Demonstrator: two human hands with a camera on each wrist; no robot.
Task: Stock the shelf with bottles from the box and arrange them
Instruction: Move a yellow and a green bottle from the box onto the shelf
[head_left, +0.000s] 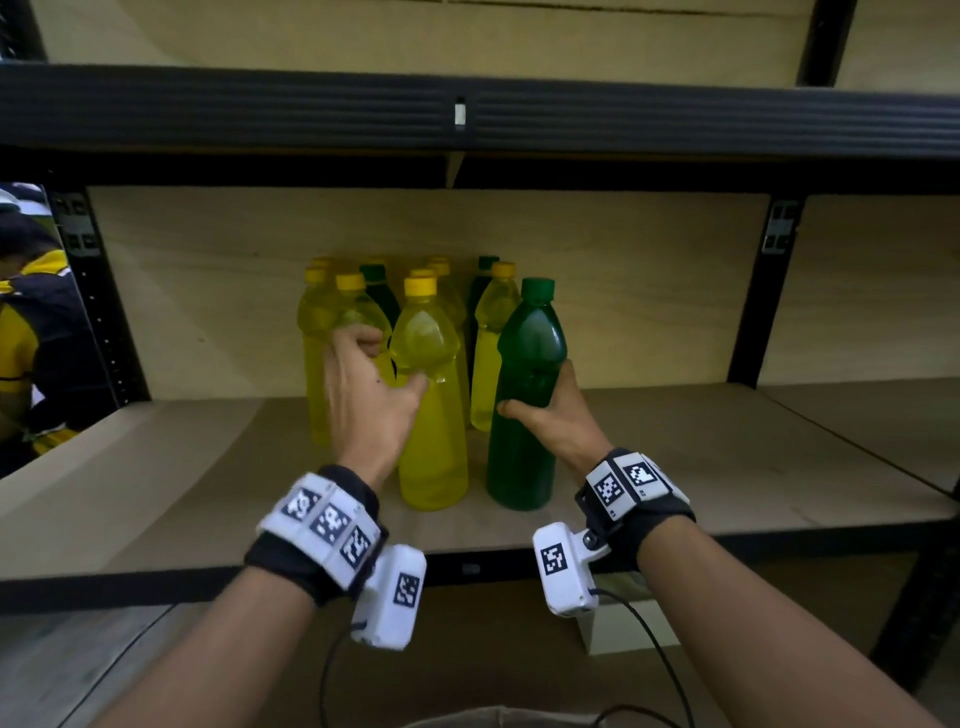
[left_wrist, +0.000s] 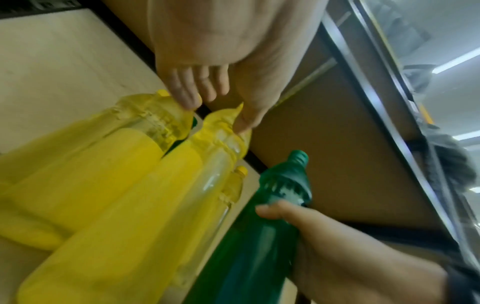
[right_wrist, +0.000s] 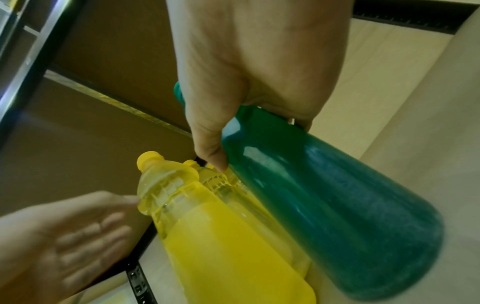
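Green bottle (head_left: 524, 405) upright, cap up, long axis vertical, near front edge of shelf (head_left: 727, 467). Right hand (head_left: 558, 415) wrapped round its waist. Yellow bottle (head_left: 431, 415) upright just beside; left hand (head_left: 363, 395) fingers loose, thumb touching its shoulder.

white block (head_left: 626, 626) under shelf, black cables (head_left: 652, 644), bystander in yellow-black clothing (head_left: 31, 332)
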